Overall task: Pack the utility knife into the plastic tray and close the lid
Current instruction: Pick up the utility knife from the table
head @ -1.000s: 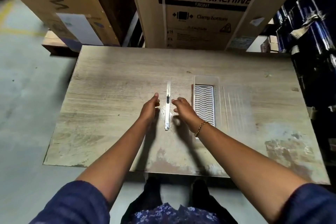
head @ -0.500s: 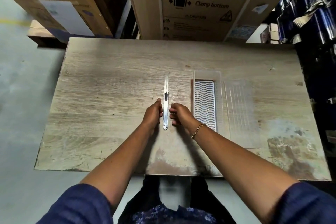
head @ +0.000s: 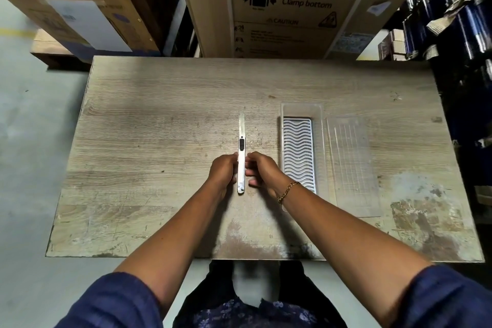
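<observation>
A slim silver utility knife (head: 241, 141) with a black slider lies lengthwise on the worn wooden table (head: 149, 141), its blade end pointing away from me. My left hand (head: 223, 171) presses against the knife's near left side, and my right hand (head: 262, 171) touches its right side, fingers curled around the handle. To the right sits the clear plastic tray (head: 302, 109) with a white wavy insert (head: 298, 154). The transparent ribbed lid (head: 351, 165) lies flat and open beside it.
Large cardboard boxes stand behind the table, one printed "WASHING MACHINE" (head: 292, 2). Dark blue wrapped goods (head: 458, 21) fill a rack at the right. Grey floor (head: 26, 141) runs along the left. My legs are under the table's near edge.
Both hands have slid toward the knife's near end and closed in on its sides. The knife still lies in the same place on the table. The camera has tilted down a little.
</observation>
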Tool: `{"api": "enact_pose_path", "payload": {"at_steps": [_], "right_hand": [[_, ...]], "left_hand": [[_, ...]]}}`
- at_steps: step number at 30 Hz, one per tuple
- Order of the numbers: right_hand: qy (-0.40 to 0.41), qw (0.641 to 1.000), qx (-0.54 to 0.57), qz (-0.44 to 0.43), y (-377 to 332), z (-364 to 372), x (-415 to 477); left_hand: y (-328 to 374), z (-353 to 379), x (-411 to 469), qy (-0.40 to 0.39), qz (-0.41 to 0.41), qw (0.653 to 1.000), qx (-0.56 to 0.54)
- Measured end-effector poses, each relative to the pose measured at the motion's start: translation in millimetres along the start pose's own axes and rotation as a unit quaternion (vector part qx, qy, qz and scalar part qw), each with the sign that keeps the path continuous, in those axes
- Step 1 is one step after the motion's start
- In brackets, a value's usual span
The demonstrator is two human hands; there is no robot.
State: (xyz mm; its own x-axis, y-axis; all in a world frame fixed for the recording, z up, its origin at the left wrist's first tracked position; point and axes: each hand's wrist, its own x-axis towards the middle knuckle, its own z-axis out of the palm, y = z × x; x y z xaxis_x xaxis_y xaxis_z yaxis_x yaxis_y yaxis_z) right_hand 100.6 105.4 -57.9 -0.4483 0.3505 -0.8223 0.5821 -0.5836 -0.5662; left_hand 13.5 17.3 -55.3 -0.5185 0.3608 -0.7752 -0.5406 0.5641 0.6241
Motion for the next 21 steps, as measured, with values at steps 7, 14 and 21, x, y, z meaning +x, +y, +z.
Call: {"api": "enact_pose_path", "payload": {"at_steps": [7,14,21], "right_hand": [[-0.020,0.999,0.031,0.003,-5.1,-3.2,-4.4],[-0.018,0.999,0.029,0.009,-7.6,-2.3,-9.4],[-0.025,0.999,0.031,0.001,-11.2,-2.1,-16.1]], "left_hand": [[1.3,-0.5,3.6,0.026,0.012,0.999,0.029],[2.0,-3.1,3.7,0.009,0.004,0.999,0.038],[10.8,-4.1,-2.8,0.004,0.004,1.000,0.028]]}}
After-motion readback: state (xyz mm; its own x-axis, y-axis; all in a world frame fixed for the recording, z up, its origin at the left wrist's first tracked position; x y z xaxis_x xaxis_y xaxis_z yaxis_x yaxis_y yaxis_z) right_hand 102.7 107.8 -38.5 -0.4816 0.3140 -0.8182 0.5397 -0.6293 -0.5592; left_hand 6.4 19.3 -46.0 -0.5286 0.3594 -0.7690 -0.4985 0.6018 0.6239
